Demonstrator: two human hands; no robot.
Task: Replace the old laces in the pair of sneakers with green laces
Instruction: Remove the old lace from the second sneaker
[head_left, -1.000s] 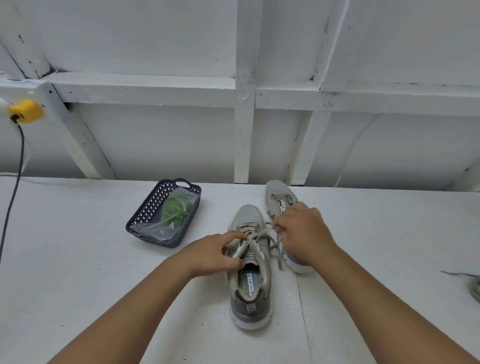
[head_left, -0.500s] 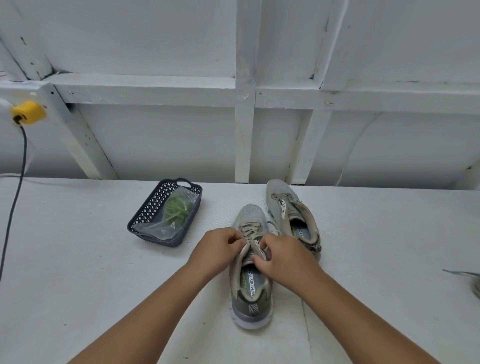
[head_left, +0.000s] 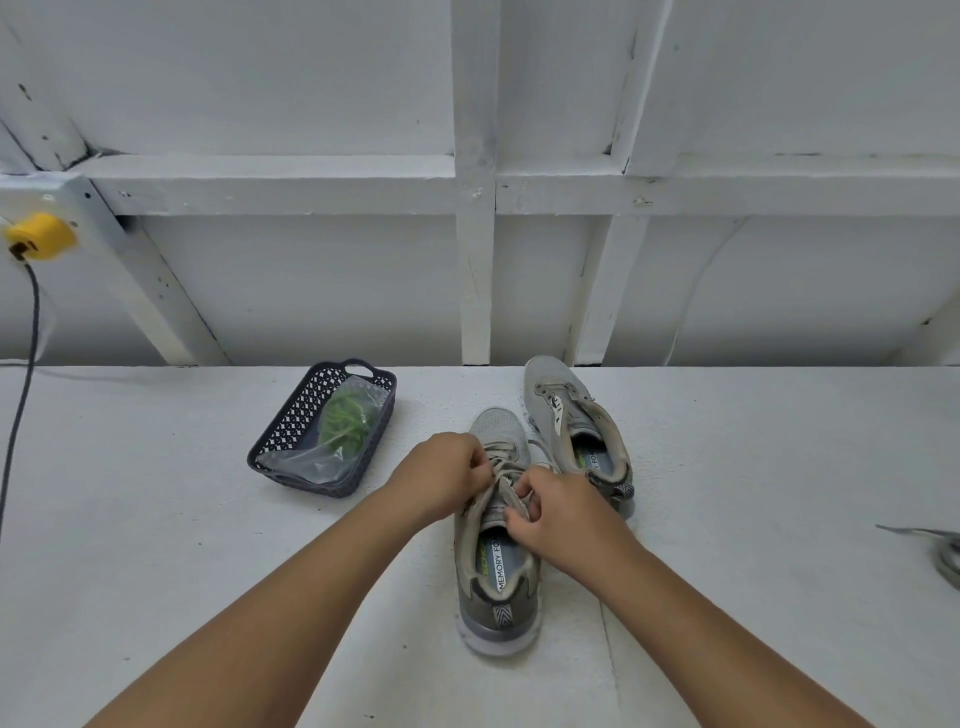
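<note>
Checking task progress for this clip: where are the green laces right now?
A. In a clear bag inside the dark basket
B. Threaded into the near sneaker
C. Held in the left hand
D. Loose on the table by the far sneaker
A: the green laces sit bagged in the dark basket, untouched, while both hands work the near sneaker's old laces.

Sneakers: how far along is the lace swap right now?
Early stage. Done: the far sneaker seems to have no lace left in its eyelets, though it is hard to tell. In hand: both the left hand and right hand pinch the old lace on the near sneaker. Left: finish unlacing, then thread the green laces, unopened in their bag in the basket.
</note>
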